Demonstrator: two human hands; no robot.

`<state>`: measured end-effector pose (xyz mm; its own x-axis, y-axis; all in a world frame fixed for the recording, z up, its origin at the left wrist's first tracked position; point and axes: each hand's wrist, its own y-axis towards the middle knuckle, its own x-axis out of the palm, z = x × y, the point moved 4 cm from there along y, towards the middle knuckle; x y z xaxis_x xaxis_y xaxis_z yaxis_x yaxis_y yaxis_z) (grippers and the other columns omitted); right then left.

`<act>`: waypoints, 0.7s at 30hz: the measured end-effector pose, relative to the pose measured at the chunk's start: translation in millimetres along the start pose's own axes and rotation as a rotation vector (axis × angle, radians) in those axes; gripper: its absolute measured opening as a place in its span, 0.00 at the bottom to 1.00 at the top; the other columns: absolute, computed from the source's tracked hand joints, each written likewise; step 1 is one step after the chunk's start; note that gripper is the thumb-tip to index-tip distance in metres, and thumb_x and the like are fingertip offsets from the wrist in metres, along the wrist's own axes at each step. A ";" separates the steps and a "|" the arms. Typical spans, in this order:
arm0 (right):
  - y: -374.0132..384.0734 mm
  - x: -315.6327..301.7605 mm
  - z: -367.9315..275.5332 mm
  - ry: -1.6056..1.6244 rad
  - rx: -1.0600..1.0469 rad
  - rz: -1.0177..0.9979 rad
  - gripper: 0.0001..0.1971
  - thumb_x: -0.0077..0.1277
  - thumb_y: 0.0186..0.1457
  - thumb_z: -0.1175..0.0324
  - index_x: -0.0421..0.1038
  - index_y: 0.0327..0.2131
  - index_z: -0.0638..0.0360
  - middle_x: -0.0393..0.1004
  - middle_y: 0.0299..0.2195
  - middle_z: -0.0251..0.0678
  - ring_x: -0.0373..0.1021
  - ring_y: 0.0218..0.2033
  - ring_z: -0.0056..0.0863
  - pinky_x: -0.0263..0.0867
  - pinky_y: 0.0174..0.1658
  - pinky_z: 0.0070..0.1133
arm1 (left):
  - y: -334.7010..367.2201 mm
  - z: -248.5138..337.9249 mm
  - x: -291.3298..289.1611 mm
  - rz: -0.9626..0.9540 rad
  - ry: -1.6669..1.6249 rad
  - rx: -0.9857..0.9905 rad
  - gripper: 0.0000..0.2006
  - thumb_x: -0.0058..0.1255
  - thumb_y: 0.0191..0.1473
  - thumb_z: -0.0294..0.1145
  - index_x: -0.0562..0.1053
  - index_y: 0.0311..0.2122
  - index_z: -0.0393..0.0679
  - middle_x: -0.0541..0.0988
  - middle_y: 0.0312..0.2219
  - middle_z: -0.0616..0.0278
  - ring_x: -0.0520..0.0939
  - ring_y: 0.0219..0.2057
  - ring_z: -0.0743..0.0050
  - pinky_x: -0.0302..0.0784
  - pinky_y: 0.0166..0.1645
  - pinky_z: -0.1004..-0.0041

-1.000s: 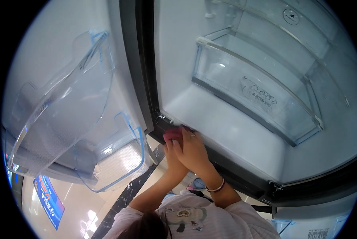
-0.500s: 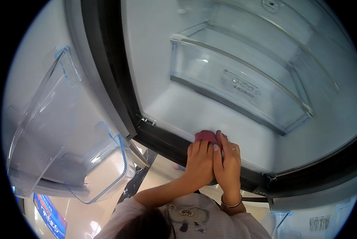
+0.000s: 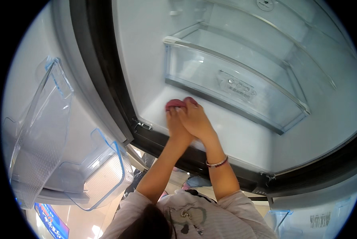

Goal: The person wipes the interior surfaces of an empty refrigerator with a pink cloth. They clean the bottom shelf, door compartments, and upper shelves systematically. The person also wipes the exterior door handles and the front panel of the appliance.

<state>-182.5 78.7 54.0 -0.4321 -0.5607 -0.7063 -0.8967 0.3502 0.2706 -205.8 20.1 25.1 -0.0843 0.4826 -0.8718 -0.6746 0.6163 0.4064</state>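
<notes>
Both of my hands are inside an open refrigerator, close together on a dark red cloth (image 3: 175, 104). The cloth lies bunched on the white refrigerator floor (image 3: 242, 139), toward its left side, in front of a clear drawer (image 3: 210, 69). My left hand (image 3: 178, 126) has its fingers closed over the cloth's near edge. Partly overlapping it, my right hand (image 3: 197, 120), with a bracelet at the wrist, holds the cloth's right part. Its fingertips are partly hidden.
The open left door (image 3: 39, 51) carries a clear door bin (image 3: 120, 159). A dark sill (image 3: 158, 143) with a metal hinge (image 3: 142, 125) runs along the front. Another clear bin (image 3: 278, 217) is at lower right. Glass shelves sit above the drawer.
Both hands have moved with the cloth to the left and deeper into the refrigerator, away from the front sill. The right hand now lies more across the left one.
</notes>
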 end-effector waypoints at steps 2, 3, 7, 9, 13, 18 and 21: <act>12.1 19.0 -20.2 -0.021 -0.114 -0.017 0.23 0.42 0.51 0.61 0.61 0.44 0.74 0.69 0.37 0.58 0.62 0.45 0.50 0.54 0.51 0.33 | -1.3 -27.3 -1.8 0.089 0.051 -0.069 0.24 0.46 0.45 0.42 0.64 0.48 0.43 0.70 0.41 0.50 0.65 0.49 0.43 0.55 0.53 0.52; 15.9 25.6 -26.6 -0.035 -0.166 -0.019 0.23 0.42 0.50 0.62 0.61 0.45 0.73 0.69 0.38 0.58 0.61 0.45 0.52 0.56 0.50 0.33 | -3.6 -36.8 -3.9 0.137 0.068 -0.093 0.24 0.46 0.46 0.42 0.64 0.48 0.43 0.69 0.41 0.50 0.64 0.49 0.43 0.54 0.54 0.52; 4.8 49.6 -30.6 -0.152 -0.196 0.056 0.24 0.43 0.50 0.61 0.62 0.44 0.74 0.69 0.37 0.57 0.62 0.45 0.52 0.58 0.49 0.34 | -20.0 -37.3 -7.0 0.192 0.138 -0.073 0.23 0.46 0.45 0.41 0.66 0.47 0.42 0.70 0.41 0.49 0.66 0.46 0.42 0.56 0.52 0.51; -8.5 37.8 -39.4 -0.127 -0.160 0.042 0.24 0.43 0.49 0.60 0.63 0.44 0.74 0.69 0.38 0.57 0.63 0.44 0.52 0.58 0.50 0.35 | -31.2 -31.4 -12.4 0.194 0.176 -0.037 0.22 0.46 0.44 0.40 0.67 0.46 0.41 0.71 0.40 0.49 0.68 0.44 0.42 0.57 0.51 0.50; -39.2 3.7 -33.4 -0.238 -0.057 0.101 0.25 0.42 0.49 0.58 0.65 0.41 0.76 0.72 0.30 0.55 0.67 0.37 0.49 0.59 0.47 0.33 | -41.4 -0.1 -17.9 0.161 0.116 0.041 0.24 0.46 0.44 0.40 0.65 0.47 0.38 0.70 0.40 0.45 0.68 0.43 0.41 0.57 0.51 0.49; -63.8 -32.6 -20.3 -0.431 0.106 0.156 0.23 0.43 0.48 0.59 0.68 0.35 0.78 0.72 0.24 0.56 0.67 0.39 0.52 0.55 0.50 0.36 | -45.3 40.6 -9.4 0.043 -0.075 0.230 0.29 0.46 0.44 0.42 0.62 0.51 0.37 0.68 0.42 0.42 0.65 0.45 0.36 0.54 0.53 0.45; -67.6 -39.7 -9.9 -0.629 0.012 0.226 0.22 0.42 0.50 0.60 0.66 0.37 0.77 0.71 0.25 0.59 0.62 0.46 0.56 0.55 0.50 0.38 | -41.4 49.6 -3.4 0.120 -0.113 0.321 0.27 0.45 0.46 0.39 0.61 0.52 0.38 0.66 0.45 0.41 0.64 0.47 0.36 0.54 0.52 0.44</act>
<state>-105.7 69.8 70.2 -0.4683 0.0705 -0.8808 -0.7878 0.4181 0.4523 -141.2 23.8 24.8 -0.0551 0.6185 -0.7838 -0.3981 0.7063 0.5854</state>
